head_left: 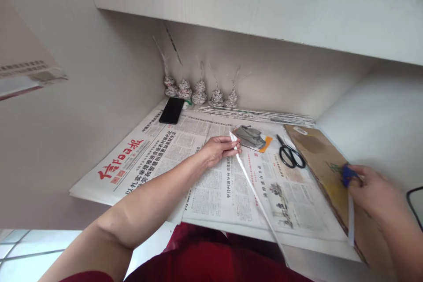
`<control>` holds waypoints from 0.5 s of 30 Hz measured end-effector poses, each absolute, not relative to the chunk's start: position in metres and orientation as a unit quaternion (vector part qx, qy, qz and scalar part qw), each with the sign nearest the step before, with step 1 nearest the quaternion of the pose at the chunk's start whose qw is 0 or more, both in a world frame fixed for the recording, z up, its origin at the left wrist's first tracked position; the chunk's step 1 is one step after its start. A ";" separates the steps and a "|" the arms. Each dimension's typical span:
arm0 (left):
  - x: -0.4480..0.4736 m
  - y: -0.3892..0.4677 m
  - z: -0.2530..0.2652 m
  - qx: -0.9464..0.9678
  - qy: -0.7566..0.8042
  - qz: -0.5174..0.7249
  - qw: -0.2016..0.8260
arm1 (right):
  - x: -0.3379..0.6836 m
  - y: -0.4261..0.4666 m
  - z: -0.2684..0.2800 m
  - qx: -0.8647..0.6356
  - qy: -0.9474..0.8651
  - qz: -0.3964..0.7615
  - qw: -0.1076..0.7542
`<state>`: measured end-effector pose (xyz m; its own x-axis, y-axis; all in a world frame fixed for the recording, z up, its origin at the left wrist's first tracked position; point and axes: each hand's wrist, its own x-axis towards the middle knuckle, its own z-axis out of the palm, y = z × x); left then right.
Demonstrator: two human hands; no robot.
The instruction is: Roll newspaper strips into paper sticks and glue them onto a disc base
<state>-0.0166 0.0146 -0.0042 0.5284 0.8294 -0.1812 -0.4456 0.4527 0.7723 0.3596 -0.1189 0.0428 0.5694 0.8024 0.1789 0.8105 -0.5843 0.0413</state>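
My left hand is closed over the newspaper, its fingers pinching a long thin white paper tube near its upper end. The tube slants down to the right, past the table's front edge. At the right, my right hand, slightly blurred, has its fingers closed on a small blue object whose kind I cannot make out. It is over a cardboard sheet. Below it, a pale narrow strip lies along the cardboard. Black-handled scissors rest between my two hands.
Newspaper sheets cover the table. A grey cloth-like item lies on an orange-edged card. Behind are a black phone, several thin paper rods and several woven paper gourds against the wall. An overhanging white panel spans above.
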 end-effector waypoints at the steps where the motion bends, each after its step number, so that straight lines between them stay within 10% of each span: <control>1: -0.017 0.015 -0.005 0.343 0.280 0.397 0.804 | 0.371 -0.126 0.042 -0.897 -0.435 -0.072 -0.015; 15: -0.017 0.015 -0.009 0.345 0.286 0.409 0.795 | 0.404 -0.147 0.020 -0.880 -0.457 -0.110 -0.063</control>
<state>-0.0168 0.0153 -0.0089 0.5007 0.8483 -0.1726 -0.4530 0.4266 0.7828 0.4036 -0.1474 0.0196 0.5577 0.8189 0.1360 0.7911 -0.5739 0.2116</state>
